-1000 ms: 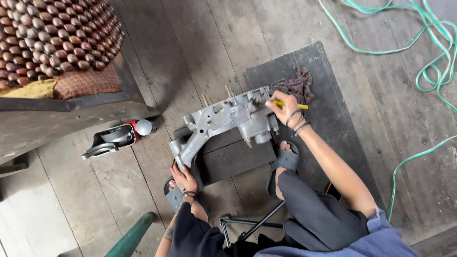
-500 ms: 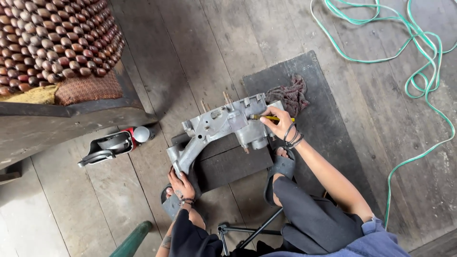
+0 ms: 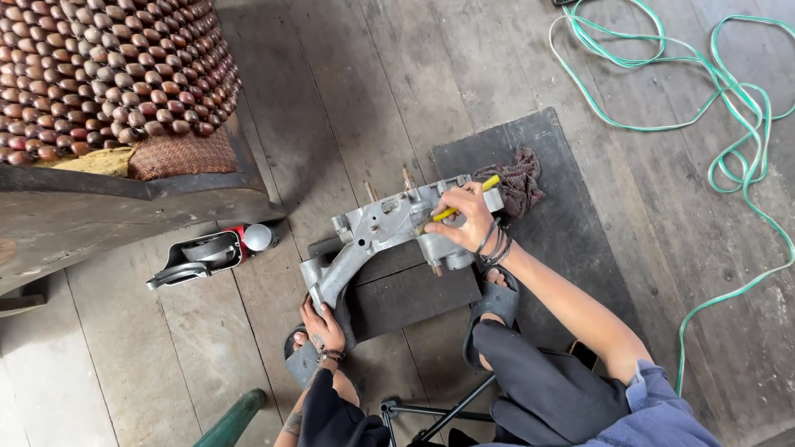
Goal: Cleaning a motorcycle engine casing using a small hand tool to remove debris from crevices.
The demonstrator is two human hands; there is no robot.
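A grey cast-metal engine casing lies across a dark block on the plank floor. My left hand grips the casing's near, lower-left end. My right hand holds a yellow-handled tool against the casing's upper right part. Bracelets sit on my right wrist. A dark reddish rag lies just beyond the casing on a dark mat. My sandalled feet rest beside the block.
A black and red power tool lies on the floor to the left. At upper left stands a seat covered with brown wooden beads. A green cable loops over the floor at right. A green pole is at the bottom.
The view has shifted slightly. My right hand has moved a little left along the casing with the yellow tool. My left hand keeps its grip on the lower end.
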